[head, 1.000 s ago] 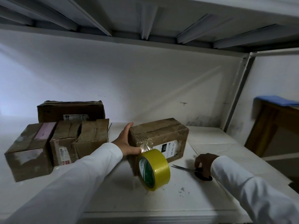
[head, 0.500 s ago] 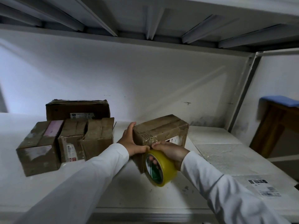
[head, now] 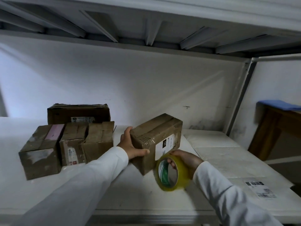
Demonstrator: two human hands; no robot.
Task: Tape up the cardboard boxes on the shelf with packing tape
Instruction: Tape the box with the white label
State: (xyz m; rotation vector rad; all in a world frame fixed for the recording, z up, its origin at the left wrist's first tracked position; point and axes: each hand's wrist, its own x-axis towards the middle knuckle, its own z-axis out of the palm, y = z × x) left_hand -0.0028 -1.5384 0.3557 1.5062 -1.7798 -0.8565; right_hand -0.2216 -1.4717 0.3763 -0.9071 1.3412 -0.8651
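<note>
Hands on a cardboard box and a tape roll, on a white shelf

Boxes come first at the left: four stacked boxes (head: 68, 142) huddle on the shelf (head: 114, 193), well apart from the fingers; next the left hand (head: 130, 145) grips the near left corner of the tilted cardboard box (head: 156, 137), thumb curled across its front face and fingers wrapped behind its left side; just right of that thumb sits the box's white label (head: 166, 147); below it the right hand (head: 187, 160) holds the yellow tape roll (head: 171, 173) upright, fingers hooked through the core and thumb over the outer rim, the roll just beside the box's lower front edge; further right a loose shipping label (head: 260, 188) lies flat on the shelf
</note>
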